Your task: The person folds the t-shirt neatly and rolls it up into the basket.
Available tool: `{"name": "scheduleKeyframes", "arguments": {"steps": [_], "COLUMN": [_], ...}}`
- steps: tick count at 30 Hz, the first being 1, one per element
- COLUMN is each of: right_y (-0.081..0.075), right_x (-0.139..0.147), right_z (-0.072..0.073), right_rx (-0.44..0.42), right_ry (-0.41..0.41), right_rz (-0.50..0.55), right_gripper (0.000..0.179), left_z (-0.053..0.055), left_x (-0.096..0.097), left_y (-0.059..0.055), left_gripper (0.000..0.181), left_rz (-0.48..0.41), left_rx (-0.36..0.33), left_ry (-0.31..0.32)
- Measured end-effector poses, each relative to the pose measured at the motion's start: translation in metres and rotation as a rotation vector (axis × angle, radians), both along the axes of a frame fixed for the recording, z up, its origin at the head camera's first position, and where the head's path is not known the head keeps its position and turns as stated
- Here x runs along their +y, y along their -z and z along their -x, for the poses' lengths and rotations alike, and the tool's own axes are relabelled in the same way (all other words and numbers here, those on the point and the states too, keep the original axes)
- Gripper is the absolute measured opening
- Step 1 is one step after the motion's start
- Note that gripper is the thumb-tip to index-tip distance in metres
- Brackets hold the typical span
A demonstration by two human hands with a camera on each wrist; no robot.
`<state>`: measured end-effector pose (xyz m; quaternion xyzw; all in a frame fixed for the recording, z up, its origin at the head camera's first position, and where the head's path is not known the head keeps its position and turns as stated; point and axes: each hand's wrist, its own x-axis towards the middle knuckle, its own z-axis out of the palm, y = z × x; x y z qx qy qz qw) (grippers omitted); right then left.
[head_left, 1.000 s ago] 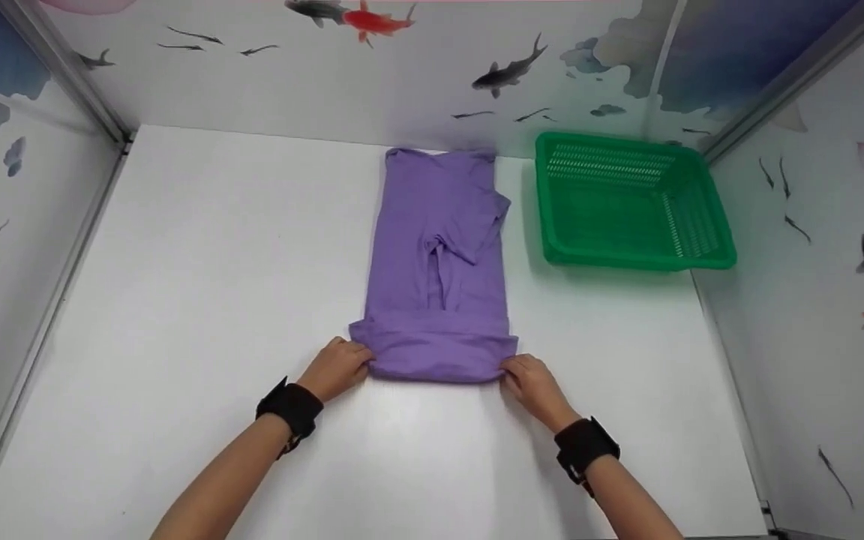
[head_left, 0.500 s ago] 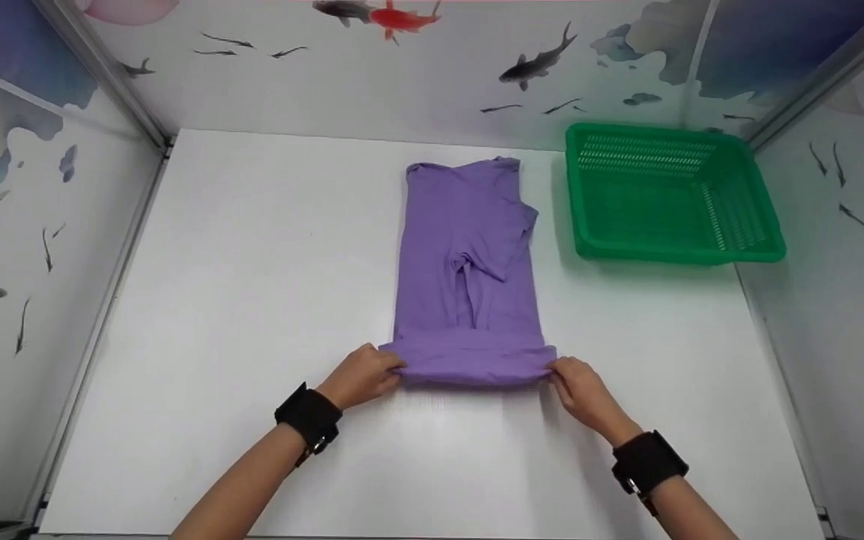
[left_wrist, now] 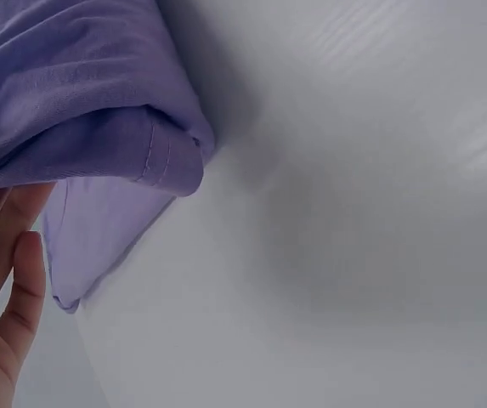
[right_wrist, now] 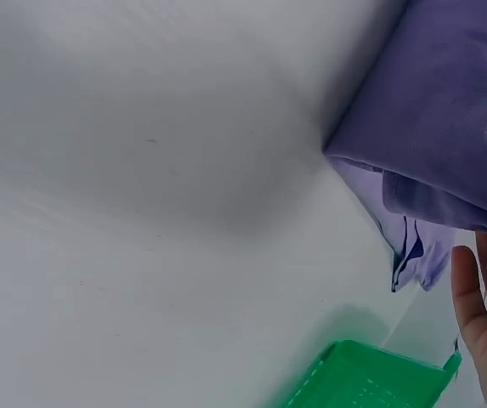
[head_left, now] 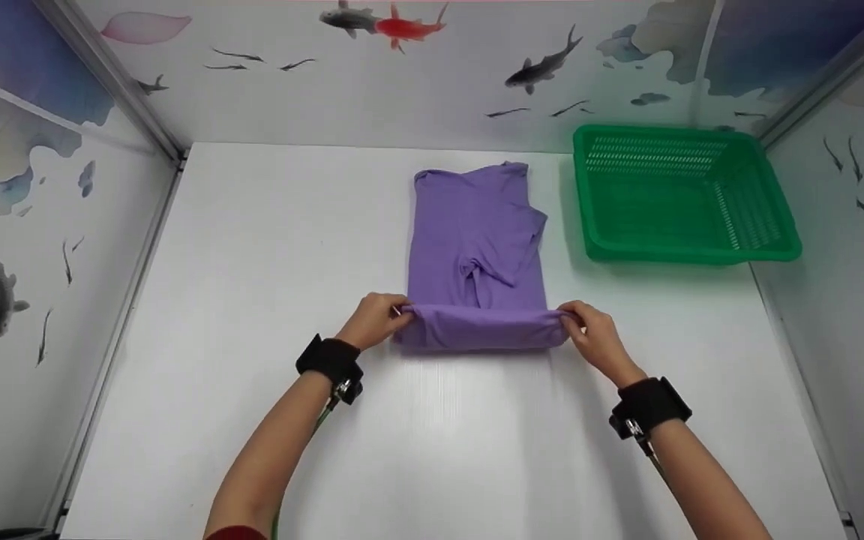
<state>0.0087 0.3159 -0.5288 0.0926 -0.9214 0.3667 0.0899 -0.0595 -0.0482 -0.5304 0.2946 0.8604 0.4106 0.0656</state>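
Note:
A purple garment (head_left: 469, 217), perhaps a shirt, lies lengthwise on the white table with its near end folded up into a thick band. My left hand (head_left: 377, 319) pinches the left corner of that folded band, and my right hand (head_left: 597, 337) pinches the right corner. Between them the upper edge of the band is lifted and stretched straight. In the left wrist view the cloth (left_wrist: 82, 93) hangs from the fingers (left_wrist: 26, 272), showing a stitched hem inside the fold. From the right wrist, the folded layers (right_wrist: 438, 144) show above the fingers (right_wrist: 468, 285).
A green plastic basket (head_left: 694, 255) with slotted sides stands at the table's back right, right of the garment. Panels printed with fish enclose the white table (head_left: 267, 247) at the back and both sides. Black bands (head_left: 331, 360) with cables sit on both wrists.
Both hands have moved away from the body, lifting the near end of the purple garment and carrying its folded band farther up over the rest. The head view has shifted slightly.

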Motion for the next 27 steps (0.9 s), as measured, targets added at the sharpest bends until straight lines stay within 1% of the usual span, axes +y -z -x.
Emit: {"name": "scheduleKeyframes", "arguments": {"steps": [2,4,6,8,10,13,15,17,20,23,25,27], "right_y": [0.001,0.003,0.005,0.008,0.012,0.017,0.02,0.022,0.023,0.023,0.023,0.024], "right_x": [-0.002,-0.004,-0.007,-0.01,-0.012,-0.015,-0.017,-0.019,-0.021,-0.023,-0.023,-0.023], "right_z": [0.013,0.024,0.034,0.042,0.046,0.05,0.051,0.051,0.05,0.049,0.049,0.048], "right_rx": [0.014,0.041,0.072,0.094,0.096,0.07,0.03,-0.035,-0.172,-0.312,-0.396,-0.458], "right_ry": [0.024,0.047,0.058,0.052,0.032,-0.011,-0.028,-0.035,-0.026,-0.015,-0.012,-0.008], "right_rz": [0.012,0.006,-0.015,-0.041,-0.075,-0.136,-0.192,-0.244,-0.321,-0.387,-0.417,-0.419], "right_gripper": [0.01,0.009,0.006,0.005,0.007,0.008,0.012,0.02,0.034,0.042,0.045,0.047], "left_z": [0.008,0.015,0.02,0.022,0.023,0.021,0.018,0.016,0.012,0.007,0.005,0.003], "left_x": [0.004,0.009,0.014,0.02,0.024,0.029,0.032,0.035,0.04,0.044,0.046,0.047], "left_y": [0.002,0.005,0.008,0.011,0.014,0.019,0.023,0.025,0.028,0.032,0.035,0.038], "left_gripper": [0.014,0.015,0.016,0.017,0.015,0.009,0.011,0.014,0.023,0.031,0.032,0.031], "left_rz": [-0.002,-0.025,-0.059,-0.086,-0.085,-0.025,0.031,0.106,0.24,0.382,0.447,0.486], "left_rx": [-0.022,-0.053,-0.095,-0.111,-0.099,-0.04,-0.007,0.005,-0.009,-0.008,0.003,0.026], "left_ry": [-0.067,-0.142,-0.218,-0.279,-0.314,-0.342,-0.353,-0.359,-0.345,-0.335,-0.347,-0.361]}}
